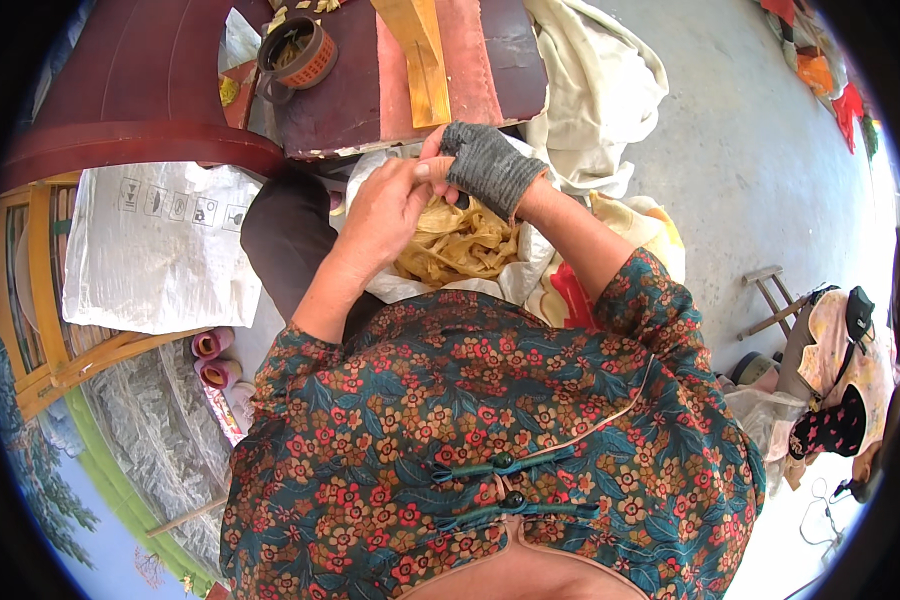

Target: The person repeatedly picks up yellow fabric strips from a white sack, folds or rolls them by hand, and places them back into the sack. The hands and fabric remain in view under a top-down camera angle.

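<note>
My left hand (381,206) is bare and meets my right hand (480,169), which wears a grey knitted fingerless glove. Their fingertips come together in front of my lap, and whatever lies between them is hidden. A small dark rounded end (463,200) shows below the right fingers; its kind is unclear. Under both hands, a white sack (532,251) lies open around crumpled yellow-brown strips (461,247). Just beyond my fingers, a varnished wooden piece (424,82) with a slit rests on a pink cloth (469,60) over a dark red tabletop (330,112).
A brown and orange cup (307,60) stands on the tabletop near pale scraps. To the left are a dark red chair (142,90) and a white plastic sheet (157,255) on a wooden frame. Cream fabric (592,90) hangs at right; a small stool (772,300) stands farther off.
</note>
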A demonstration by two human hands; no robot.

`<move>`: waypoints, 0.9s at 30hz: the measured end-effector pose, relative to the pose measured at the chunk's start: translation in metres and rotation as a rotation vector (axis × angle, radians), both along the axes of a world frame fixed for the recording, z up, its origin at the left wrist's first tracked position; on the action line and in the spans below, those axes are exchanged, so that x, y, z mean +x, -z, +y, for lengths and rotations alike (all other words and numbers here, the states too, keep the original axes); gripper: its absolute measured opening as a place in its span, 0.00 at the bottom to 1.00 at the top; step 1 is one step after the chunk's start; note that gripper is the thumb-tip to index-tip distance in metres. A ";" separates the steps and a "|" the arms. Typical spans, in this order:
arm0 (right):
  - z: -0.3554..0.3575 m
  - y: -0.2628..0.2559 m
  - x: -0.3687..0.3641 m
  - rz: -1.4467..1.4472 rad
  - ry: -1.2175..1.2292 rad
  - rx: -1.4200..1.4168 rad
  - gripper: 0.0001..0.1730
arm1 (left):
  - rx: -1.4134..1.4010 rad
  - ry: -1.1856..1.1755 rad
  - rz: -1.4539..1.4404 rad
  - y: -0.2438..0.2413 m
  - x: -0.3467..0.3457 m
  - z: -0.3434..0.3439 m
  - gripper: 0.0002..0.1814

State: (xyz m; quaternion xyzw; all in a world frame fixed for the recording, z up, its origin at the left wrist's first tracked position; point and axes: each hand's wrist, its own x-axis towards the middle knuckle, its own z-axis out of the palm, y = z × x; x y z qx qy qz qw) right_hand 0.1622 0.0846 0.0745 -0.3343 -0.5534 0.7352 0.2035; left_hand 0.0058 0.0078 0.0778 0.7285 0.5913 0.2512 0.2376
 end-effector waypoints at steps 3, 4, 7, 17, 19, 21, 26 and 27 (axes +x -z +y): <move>-0.003 -0.009 0.000 0.031 -0.045 -0.023 0.10 | 0.147 0.009 -0.014 0.024 0.003 0.003 0.08; -0.001 -0.006 -0.002 -0.041 -0.075 0.028 0.08 | 0.341 -0.015 0.097 0.025 0.004 0.005 0.08; -0.016 -0.006 -0.012 0.145 0.070 0.342 0.08 | 0.561 0.035 0.231 0.045 -0.017 0.020 0.08; 0.032 -0.003 -0.004 -0.292 0.174 0.727 0.19 | -0.269 -0.154 -0.879 0.024 -0.025 0.058 0.08; 0.052 -0.003 0.002 -0.476 0.090 0.762 0.21 | -0.351 -0.132 -1.103 0.019 -0.030 0.063 0.09; 0.064 0.012 0.005 -0.525 0.109 0.996 0.24 | -0.357 -0.086 -1.063 0.016 -0.029 0.069 0.10; 0.065 -0.007 0.005 -0.540 0.212 0.796 0.25 | -0.346 -0.127 -0.977 0.013 -0.030 0.084 0.13; 0.067 -0.006 0.004 -0.536 0.229 0.804 0.22 | -0.340 -0.160 -0.955 0.014 -0.030 0.089 0.13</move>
